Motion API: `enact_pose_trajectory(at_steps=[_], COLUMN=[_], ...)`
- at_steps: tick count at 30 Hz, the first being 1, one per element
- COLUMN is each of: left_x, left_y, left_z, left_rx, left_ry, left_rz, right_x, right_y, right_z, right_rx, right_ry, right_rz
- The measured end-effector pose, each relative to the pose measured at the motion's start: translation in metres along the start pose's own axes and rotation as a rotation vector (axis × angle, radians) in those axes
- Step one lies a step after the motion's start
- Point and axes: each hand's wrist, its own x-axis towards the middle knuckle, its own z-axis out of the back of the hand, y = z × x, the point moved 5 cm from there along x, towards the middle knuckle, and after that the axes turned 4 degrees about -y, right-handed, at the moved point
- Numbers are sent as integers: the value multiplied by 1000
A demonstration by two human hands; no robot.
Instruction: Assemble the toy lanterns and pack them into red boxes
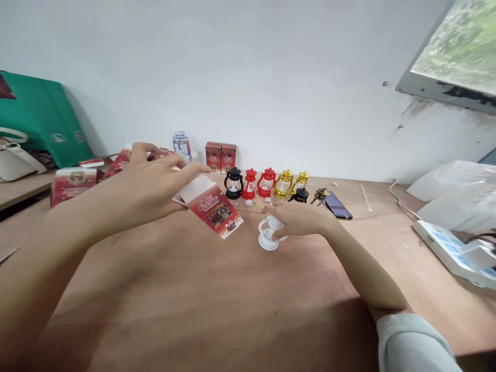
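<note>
My left hand (158, 181) is closed on a small red printed box (217, 209). The box hangs tilted above the table, its white flap raised by my fingers. In my right hand (298, 218) is a small white lantern (268, 238), gripped from its right side, with its base toward me. Behind it stands a row of small lanterns: a black lantern (233, 185), two red ones, including a red lantern (266, 183), and two gold ones, including a gold lantern (283, 184). Another black lantern (300, 195) and a bronze-coloured lantern (321, 195) are partly hidden behind my right hand.
Two red boxes (221, 157) stand against the wall beside a water bottle (181, 145). More red cartons (73, 185) lie at the left, near a green bag (46, 119). A phone (339, 205), a power strip (453, 253) and white plastic bags (457, 196) are at the right.
</note>
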Motion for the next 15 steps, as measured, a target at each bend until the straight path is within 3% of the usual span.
enact_pose_trajectory(at_steps=[3,7,12,15], left_x=[0,0,3,9], left_y=[-12,-24,-37,-48], left_z=[-9,-7,-3,-10], left_rx=[69,102,76,-6], left_ry=[90,112,-3,-71], left_rz=[-122,-160,-133,-186], right_x=[3,-1,-15,-24], right_y=[4,9,4,2], right_z=[2,17,44,56], right_rx=[30,45,82,203], right_ry=[-1,16,-123,-209], right_rz=[27,63,80,96])
